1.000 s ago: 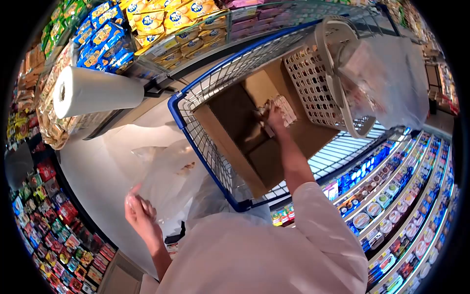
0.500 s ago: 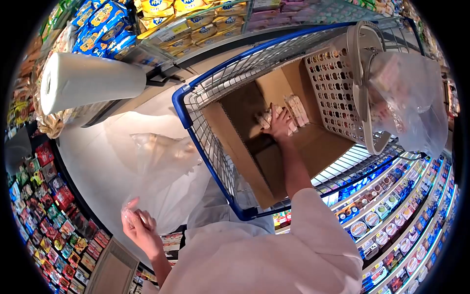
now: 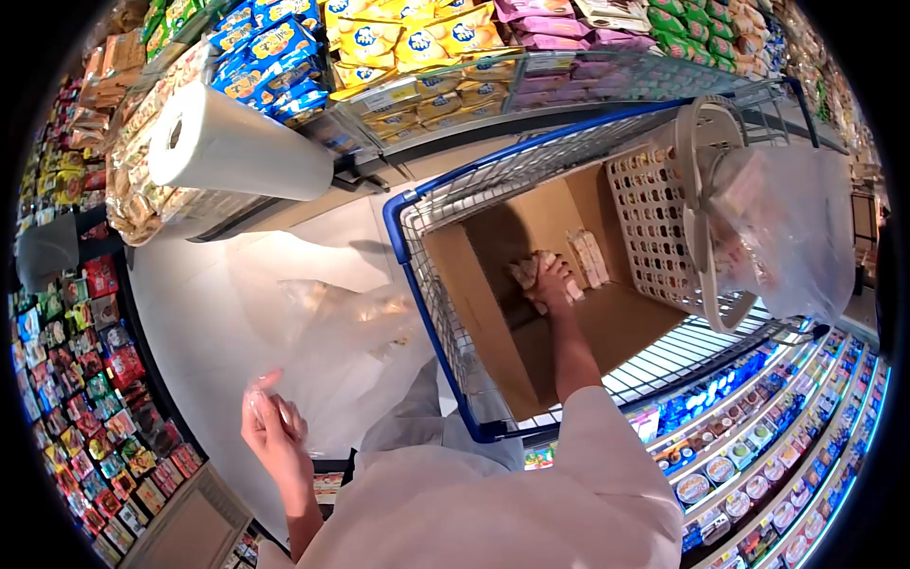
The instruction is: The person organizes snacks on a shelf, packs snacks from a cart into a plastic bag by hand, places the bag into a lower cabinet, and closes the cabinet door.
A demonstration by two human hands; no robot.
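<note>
Inside a cardboard box point(image 3: 616, 321) in a blue-rimmed shopping cart point(image 3: 402, 228), my right hand point(image 3: 551, 282) reaches down with fingers curled over small wrapped snack packs point(image 3: 522, 272). Another snack pack point(image 3: 589, 257) leans upright against the box wall just beyond. My left hand point(image 3: 274, 414) is closed on the top of a clear plastic bag point(image 3: 332, 375), which hangs toward the floor. Some yellowish items show through the bag's film but are too blurred to name.
A beige plastic basket point(image 3: 654, 228) stands in the cart's far end, with a filled clear bag point(image 3: 801, 228) beside it. A plastic bag roll point(image 3: 246, 147) juts from the shelf. Yellow packets point(image 3: 422, 38) line the display, and shelves of cups point(image 3: 758, 484) stand right.
My right hand has gone from spread fingers to curled ones over the snack packs. The left hand still grips the bag. The whole view has shifted, with more of the shelf showing.
</note>
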